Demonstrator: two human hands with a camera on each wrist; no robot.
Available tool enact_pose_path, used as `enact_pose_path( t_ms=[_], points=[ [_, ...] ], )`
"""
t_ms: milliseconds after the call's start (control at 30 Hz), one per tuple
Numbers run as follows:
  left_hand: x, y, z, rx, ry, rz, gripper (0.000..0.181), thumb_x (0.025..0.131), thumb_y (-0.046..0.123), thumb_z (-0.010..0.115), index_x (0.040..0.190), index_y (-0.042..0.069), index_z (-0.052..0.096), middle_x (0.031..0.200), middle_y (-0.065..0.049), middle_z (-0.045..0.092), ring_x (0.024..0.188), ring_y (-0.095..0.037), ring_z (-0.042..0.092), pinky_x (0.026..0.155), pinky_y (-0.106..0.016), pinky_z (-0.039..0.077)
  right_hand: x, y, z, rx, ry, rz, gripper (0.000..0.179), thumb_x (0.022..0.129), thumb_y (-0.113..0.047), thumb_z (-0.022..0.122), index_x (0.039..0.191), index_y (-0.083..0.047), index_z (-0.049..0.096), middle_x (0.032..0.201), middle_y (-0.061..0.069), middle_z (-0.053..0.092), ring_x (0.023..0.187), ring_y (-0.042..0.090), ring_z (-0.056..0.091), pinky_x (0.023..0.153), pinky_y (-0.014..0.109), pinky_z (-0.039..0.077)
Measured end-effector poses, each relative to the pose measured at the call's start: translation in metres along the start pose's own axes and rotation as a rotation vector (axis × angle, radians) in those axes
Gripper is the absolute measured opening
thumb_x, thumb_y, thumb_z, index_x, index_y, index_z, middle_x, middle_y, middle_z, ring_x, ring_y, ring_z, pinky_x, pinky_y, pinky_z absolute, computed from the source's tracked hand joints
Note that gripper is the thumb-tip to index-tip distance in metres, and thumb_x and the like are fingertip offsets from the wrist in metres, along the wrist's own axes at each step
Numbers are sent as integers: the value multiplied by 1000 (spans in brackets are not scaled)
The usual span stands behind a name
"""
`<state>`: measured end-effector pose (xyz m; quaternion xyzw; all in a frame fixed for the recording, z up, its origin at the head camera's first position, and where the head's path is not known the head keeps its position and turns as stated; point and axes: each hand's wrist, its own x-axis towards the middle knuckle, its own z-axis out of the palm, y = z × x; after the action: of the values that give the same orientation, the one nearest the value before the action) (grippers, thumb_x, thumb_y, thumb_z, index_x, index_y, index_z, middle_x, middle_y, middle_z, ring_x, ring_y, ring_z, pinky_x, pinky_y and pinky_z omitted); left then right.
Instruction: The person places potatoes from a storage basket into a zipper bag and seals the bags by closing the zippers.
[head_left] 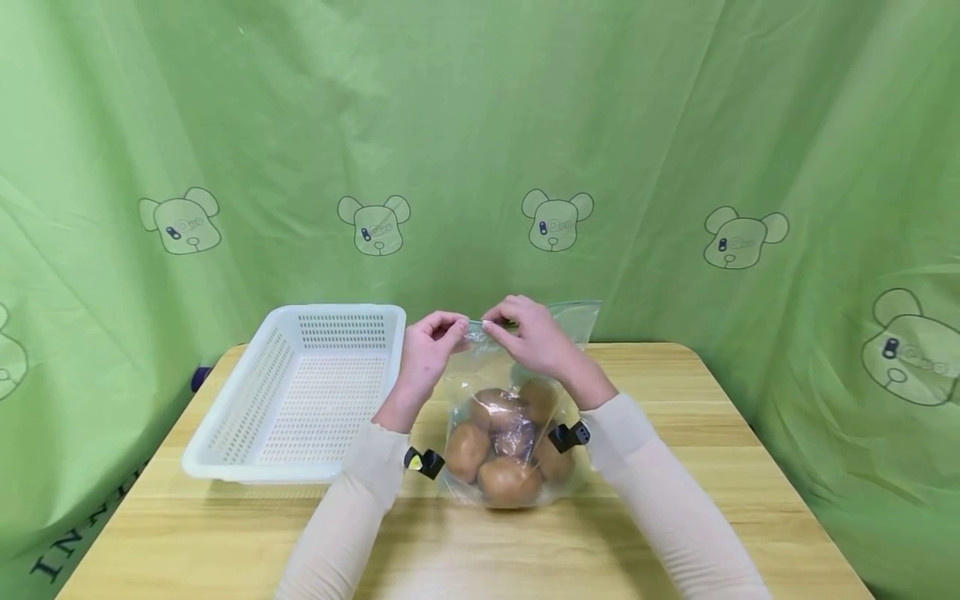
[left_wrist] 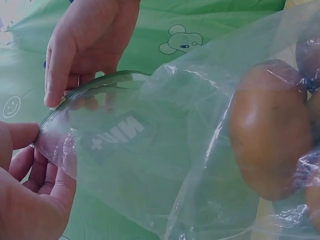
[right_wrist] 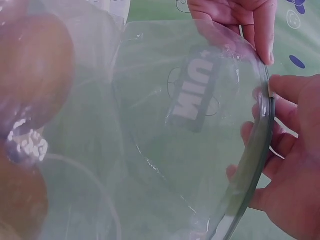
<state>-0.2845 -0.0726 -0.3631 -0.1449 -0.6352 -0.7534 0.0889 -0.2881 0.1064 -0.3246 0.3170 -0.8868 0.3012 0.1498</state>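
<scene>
A clear zip bag (head_left: pixel 480 368) stands on the table, its lower part filled with several smooth brown ovals that look like potatoes (head_left: pixel 510 483). At the bag's upper left corner, my left hand (head_left: pixel 429 358) pinches the rim between thumb and fingers. Close beside it, my right hand (head_left: pixel 534 340) pinches the green zip strip (right_wrist: pixel 267 125), thumb on the near side and fingers behind the film. Right of that hand the bag's top corner stands up loose. A printed label (right_wrist: pixel 192 90) shows through the film in the right wrist view.
To the left of the bag sits a white slotted plastic basket (head_left: pixel 197 460) with nothing in it. Both stand on a light wooden table (head_left: pixel 675 517). Behind hangs a green curtain (head_left: pixel 465 125) with bear-head prints.
</scene>
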Motion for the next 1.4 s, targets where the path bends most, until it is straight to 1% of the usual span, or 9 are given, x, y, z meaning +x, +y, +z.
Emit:
enact_pose_path(
  t_ms=[167, 367, 500, 733, 967, 1200, 1400],
  points=[
    [0, 0, -1, 30, -4, 22, 17, 89, 2, 63, 100, -10, 63, 91, -16, 64, 74, -13, 61, 72, -29, 56, -1, 2, 0, -17, 4, -17, 16, 92, -17, 61, 100, -4, 67, 93, 5, 63, 89, 20, 54, 81, 37, 47],
    [0, 1, -4, 42, 35, -5, 16, 89, 2, 62, 101, -8, 63, 94, -16, 65, 75, -13, 61, 72, -29, 56, -3, 8, -2, -42, 8, 1, 15, 92, -16, 61, 97, -4, 67, 92, 5, 62, 89, 21, 54, 82, 37, 47],
    [0, 1, -7, 49, 54, -14, 16, 89, 4, 62, 102, -6, 64, 94, -14, 64, 75, -14, 61, 73, -29, 56, -5, 11, -6, -42, 4, 10, 16, 93, -17, 59, 98, -4, 66, 94, 6, 61, 89, 21, 55, 82, 38, 47],
    [3, 2, -11, 54, 89, -4, 16, 89, 5, 63, 101, -5, 65, 87, -10, 63, 72, -13, 60, 71, -29, 56, -11, 20, -15, -32, 12, 48, 15, 94, -16, 58, 99, -4, 66, 94, 5, 60, 87, 20, 55, 79, 36, 49],
    [7, 3, -17, 101, 109, -5, 16, 90, 8, 63, 102, -2, 65, 88, -9, 62, 75, -15, 59, 71, -26, 55, -17, 28, -25, -36, 22, 89, 15, 94, -16, 58, 98, -4, 66, 94, 4, 60, 87, 20, 56, 78, 36, 50],
    [11, 5, -21, 98, 124, 15, 15, 90, 7, 63, 100, -3, 65, 85, -9, 61, 73, -15, 57, 67, -25, 54, -26, 38, -37, -40, 55, 105, 15, 94, -15, 58, 98, -3, 66, 96, 6, 60, 90, 22, 56, 78, 38, 51],
    [12, 5, -23, 88, 135, 2, 15, 89, 7, 63, 100, -3, 65, 84, -8, 61, 73, -14, 57, 67, -25, 55, -33, 47, -45, -49, 70, 134, 16, 94, -17, 58, 98, -4, 67, 96, 6, 60, 90, 22, 56, 77, 39, 51]
  ],
)
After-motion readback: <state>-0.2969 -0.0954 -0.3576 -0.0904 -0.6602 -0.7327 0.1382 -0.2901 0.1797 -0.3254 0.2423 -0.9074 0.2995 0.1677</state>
